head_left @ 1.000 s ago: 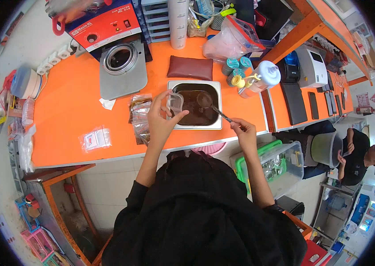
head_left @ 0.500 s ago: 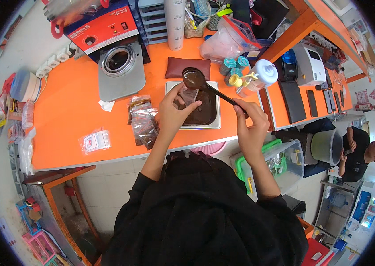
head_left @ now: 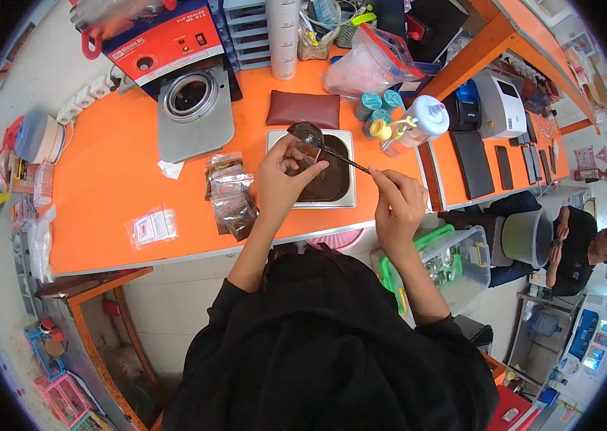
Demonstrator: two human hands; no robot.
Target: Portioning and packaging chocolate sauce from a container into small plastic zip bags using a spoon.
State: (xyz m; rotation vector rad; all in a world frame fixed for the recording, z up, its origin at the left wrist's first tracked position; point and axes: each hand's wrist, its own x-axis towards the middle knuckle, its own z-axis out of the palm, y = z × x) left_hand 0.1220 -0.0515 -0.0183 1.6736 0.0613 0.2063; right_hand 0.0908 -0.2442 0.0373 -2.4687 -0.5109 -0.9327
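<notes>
A metal tray (head_left: 347, 188) of dark brown sauce stands on the orange table. Over its left side my left hand (head_left: 279, 174) is closed on a small clear plastic bag (head_left: 306, 152), its fingers around the bag's sides. From the right, my right hand (head_left: 398, 207) grips the thin handle of a black ladle (head_left: 307, 133). The ladle's bowl is tipped at the mouth of the bag, and dark sauce shows inside the bag. To the left of my left forearm lie several filled zip bags (head_left: 233, 197) in an overlapping row.
A cup sealing machine (head_left: 187, 100) stands at the back left. Behind the tray lies a maroon pouch (head_left: 305, 110). A pump bottle (head_left: 418, 126) and teal-lidded containers (head_left: 368, 106) are at the back right. Flat plastic packs (head_left: 152, 228) lie left. A person (head_left: 576, 248) sits far right.
The ladle's bowl has turned from level to tipped over the bag. My right hand has dropped slightly and twisted the handle. Dark sauce now shows in the bag.
</notes>
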